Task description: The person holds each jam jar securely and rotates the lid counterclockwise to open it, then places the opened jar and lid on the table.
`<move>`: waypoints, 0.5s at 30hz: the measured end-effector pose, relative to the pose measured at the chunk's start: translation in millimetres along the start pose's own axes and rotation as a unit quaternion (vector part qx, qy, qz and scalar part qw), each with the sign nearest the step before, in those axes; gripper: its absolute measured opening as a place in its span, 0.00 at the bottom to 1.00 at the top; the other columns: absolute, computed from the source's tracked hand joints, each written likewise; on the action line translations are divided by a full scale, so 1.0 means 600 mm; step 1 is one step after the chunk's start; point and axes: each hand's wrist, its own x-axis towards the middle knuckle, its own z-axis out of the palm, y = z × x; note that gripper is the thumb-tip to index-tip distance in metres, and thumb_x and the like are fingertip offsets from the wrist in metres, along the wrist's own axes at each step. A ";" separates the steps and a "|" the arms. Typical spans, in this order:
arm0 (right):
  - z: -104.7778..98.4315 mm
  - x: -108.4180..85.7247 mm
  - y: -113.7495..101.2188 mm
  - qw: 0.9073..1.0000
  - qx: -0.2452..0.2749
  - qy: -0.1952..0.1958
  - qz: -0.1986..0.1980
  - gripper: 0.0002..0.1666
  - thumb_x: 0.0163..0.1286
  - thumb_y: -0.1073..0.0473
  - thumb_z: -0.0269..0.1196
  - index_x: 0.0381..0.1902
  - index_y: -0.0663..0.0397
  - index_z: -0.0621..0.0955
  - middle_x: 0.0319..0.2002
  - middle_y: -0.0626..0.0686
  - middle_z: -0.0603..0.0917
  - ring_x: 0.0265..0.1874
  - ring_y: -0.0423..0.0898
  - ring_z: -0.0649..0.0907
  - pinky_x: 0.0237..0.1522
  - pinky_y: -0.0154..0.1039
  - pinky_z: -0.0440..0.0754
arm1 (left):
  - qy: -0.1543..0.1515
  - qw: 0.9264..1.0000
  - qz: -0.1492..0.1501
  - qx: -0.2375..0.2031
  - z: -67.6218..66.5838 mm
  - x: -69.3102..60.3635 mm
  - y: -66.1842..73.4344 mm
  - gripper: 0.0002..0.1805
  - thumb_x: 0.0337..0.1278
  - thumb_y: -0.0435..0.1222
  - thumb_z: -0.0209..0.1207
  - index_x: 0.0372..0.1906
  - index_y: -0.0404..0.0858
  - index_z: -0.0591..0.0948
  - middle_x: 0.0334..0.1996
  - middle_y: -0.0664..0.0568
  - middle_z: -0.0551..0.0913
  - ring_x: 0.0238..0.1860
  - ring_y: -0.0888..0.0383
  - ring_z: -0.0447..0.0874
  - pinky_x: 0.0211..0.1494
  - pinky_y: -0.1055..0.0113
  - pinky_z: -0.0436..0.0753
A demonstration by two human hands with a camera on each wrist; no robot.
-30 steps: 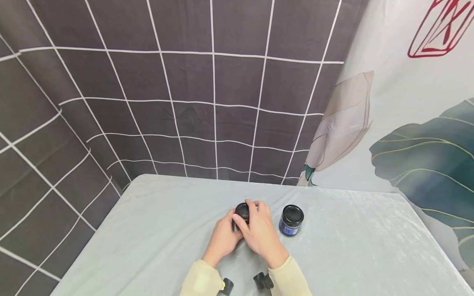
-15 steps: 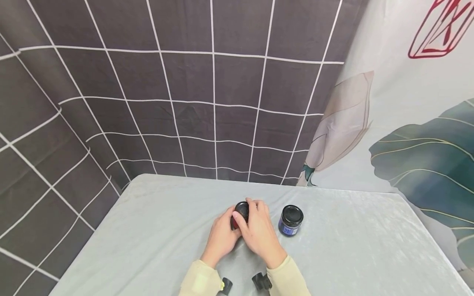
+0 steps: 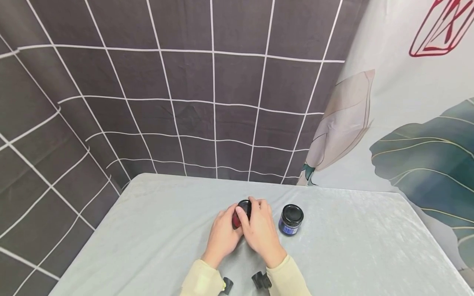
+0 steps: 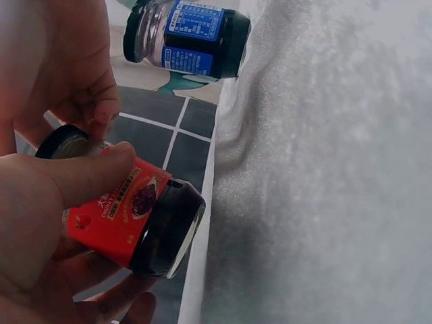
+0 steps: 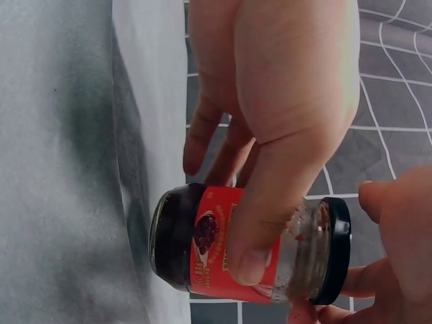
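A small glass jar with a red label and dark contents is between the two hands. Its black lid points up, and the jar leans a little. My left hand grips the jar's body, with the thumb across the red label in the left wrist view. Around the lid are the curled fingers of my right hand; in the right wrist view its thumb tip is apart from the lid. A second jar, black-lidded with a blue label, stands upright just right of the hands. Whether the red-labelled jar's base touches the cloth, I cannot tell.
A pale grey cloth covers the table. Behind it hangs a dark sheet with white grid lines. On the right is a white curtain with leaf prints. Black wrist mounts sit at the sleeves.
The red-labelled jar has tilted, so more of its red side shows from above. Both hands have shifted slightly with it. The blue-labelled jar stands where it was.
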 end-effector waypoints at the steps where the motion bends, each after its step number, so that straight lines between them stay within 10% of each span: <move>1: 0.000 0.000 0.000 1.000 -0.001 0.001 0.003 0.31 0.77 0.46 0.56 0.58 0.71 0.77 0.46 0.64 0.76 0.46 0.60 0.76 0.48 0.56 0.77 | 0.005 1.000 0.006 0.004 0.000 0.000 0.001 0.29 0.54 0.38 0.69 0.62 0.33 0.78 0.54 0.43 0.84 0.54 0.46 0.81 0.58 0.50 0.77; 15: -0.003 0.001 -0.001 1.000 -0.003 0.013 0.013 0.31 0.76 0.45 0.57 0.57 0.70 0.77 0.46 0.64 0.76 0.45 0.59 0.78 0.50 0.55 0.76 | 0.033 0.998 0.039 0.025 -0.002 -0.002 0.006 0.29 0.49 0.39 0.71 0.59 0.34 0.81 0.50 0.46 0.86 0.52 0.50 0.82 0.55 0.52 0.79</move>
